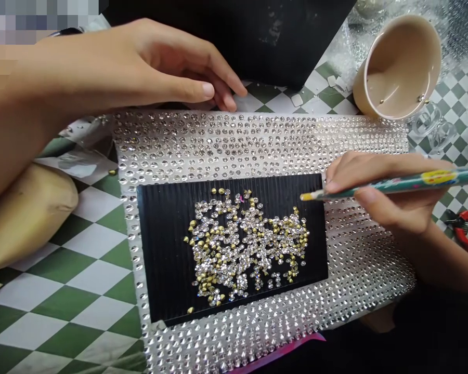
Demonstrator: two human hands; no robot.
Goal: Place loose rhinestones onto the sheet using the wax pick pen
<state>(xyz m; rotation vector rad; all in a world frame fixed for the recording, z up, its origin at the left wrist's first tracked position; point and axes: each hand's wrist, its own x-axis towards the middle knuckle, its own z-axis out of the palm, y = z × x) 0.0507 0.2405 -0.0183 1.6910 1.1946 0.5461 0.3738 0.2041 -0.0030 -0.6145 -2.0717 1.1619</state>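
My right hand pinches a teal patterned pencil with a blunt yellow tip. That tip hovers over the right upper corner of a ridged black tray. Loose pointed-back rhinestones, some clear face up and some gold back up, lie scattered across the tray's middle and right. Beneath it spreads a white sheet set with rows of rhinestones. At the sheet's far edge rests my left hand, fingers loosely bent and thumb stretched out, with nothing visible in it.
A beige cup leans at the upper right with a few stones inside. Beyond the sheet stands a black box-like object. Red-handled pliers lie at the right. A yellowish rounded object sits left on the green-and-white checked cloth.
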